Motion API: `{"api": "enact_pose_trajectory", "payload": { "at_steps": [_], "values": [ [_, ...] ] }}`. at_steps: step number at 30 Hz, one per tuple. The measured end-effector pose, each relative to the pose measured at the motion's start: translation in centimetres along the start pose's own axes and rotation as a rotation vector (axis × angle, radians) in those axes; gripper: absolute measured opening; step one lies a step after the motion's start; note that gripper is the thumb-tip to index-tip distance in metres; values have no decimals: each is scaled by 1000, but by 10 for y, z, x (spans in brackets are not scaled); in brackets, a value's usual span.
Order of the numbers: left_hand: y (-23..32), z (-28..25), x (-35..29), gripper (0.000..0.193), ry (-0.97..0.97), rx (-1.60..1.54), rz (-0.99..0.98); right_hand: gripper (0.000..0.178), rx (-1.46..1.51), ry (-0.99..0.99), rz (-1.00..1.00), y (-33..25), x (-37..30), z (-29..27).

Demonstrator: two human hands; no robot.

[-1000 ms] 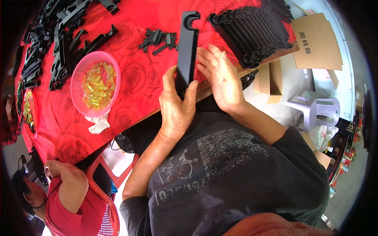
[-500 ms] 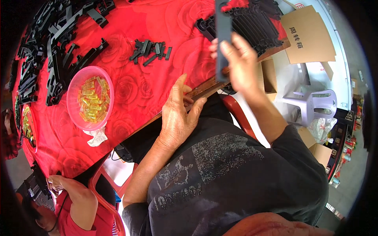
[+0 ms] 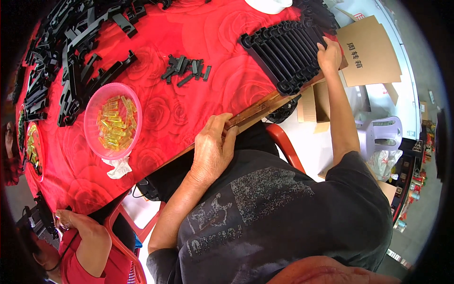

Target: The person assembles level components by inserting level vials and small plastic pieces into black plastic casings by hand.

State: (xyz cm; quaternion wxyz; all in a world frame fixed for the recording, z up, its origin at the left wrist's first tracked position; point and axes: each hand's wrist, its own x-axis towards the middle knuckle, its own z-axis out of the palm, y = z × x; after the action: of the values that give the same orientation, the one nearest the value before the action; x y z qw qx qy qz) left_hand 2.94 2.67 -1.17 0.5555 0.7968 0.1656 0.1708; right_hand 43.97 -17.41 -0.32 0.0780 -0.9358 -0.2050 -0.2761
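Observation:
My right hand (image 3: 330,56) is at the right end of a row of long black plastic parts (image 3: 283,54), its fingers closed on the outermost black plastic bar (image 3: 312,40). The parts lie side by side along the table's near edge. My left hand (image 3: 210,146) rests at the wooden table edge (image 3: 255,110), thumb and fingers a little apart, with nothing seen in it. Farther in lies a small heap of short black pieces (image 3: 182,68). A pink basket (image 3: 88,125) holds yellow translucent pieces (image 3: 113,124).
Many black parts (image 3: 71,71) are piled at the far left. A white bowl (image 3: 268,4) stands at the back. Cardboard boxes (image 3: 371,54) and a pale plastic stool (image 3: 385,132) are at the right. A co-worker in red (image 3: 85,251) sits at the lower left.
My right hand has moved right and lowered the black bar from mid-air to the end of the row. My left hand stays at the edge, thumb drawn in. The white bowl has come into view.

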Motion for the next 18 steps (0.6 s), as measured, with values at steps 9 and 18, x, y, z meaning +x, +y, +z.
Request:
{"api": "enact_pose_trajectory", "payload": {
  "at_steps": [9,18],
  "values": [
    [-3,-4,1,24,18,18,13,35,-52,40,-69,9,-3,15],
    [-3,-13,-2,21,102,20,57,41,-124,74,-129,29,5,24]
  ]
}}
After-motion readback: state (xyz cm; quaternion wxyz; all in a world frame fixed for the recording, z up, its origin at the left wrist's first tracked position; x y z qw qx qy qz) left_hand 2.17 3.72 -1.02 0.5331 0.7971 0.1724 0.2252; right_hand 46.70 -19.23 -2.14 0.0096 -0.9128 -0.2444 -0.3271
